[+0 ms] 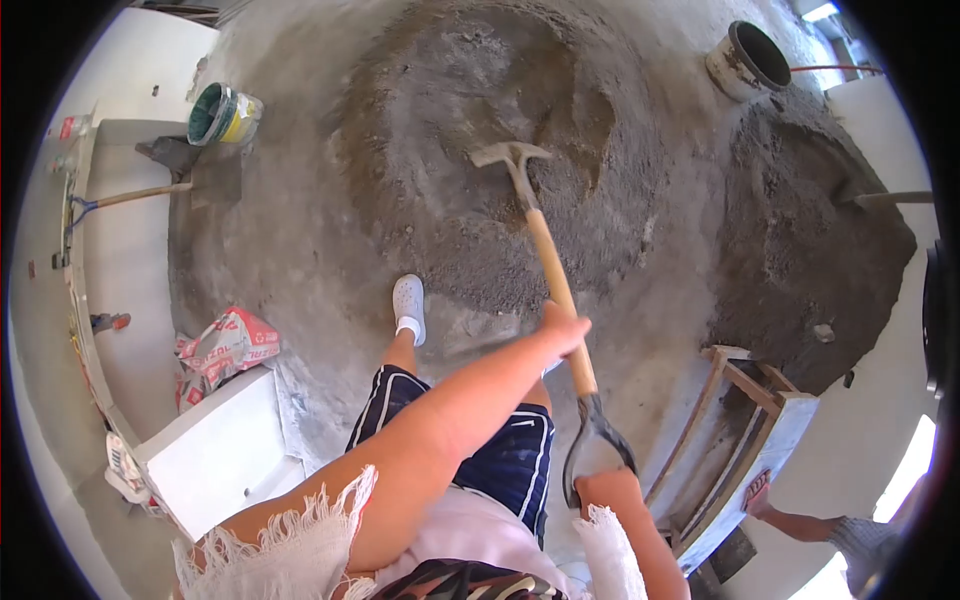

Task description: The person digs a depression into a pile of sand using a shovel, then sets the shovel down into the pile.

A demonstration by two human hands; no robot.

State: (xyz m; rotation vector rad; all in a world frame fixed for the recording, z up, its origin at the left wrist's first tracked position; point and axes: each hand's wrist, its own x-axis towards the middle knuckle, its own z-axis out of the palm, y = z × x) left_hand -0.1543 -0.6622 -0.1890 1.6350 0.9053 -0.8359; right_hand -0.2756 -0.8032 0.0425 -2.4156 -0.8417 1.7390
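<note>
A shovel with a wooden shaft runs from my body up to a ring-shaped grey heap of what looks like sand or cement mix. My left hand is wrapped round the middle of the shaft, its arm crossing in front of me. At the near end, my right hand is closed on the black D-shaped handle. The shovel's metal head rests at the heap's hollowed middle; how deep its blade sits is hidden. My foot in a white clog stands just short of the heap.
Buckets stand at the upper left and upper right. A darker sand pile lies right, above a wooden bench touched by another person's hand. At left are a second shovel and a red-white bag.
</note>
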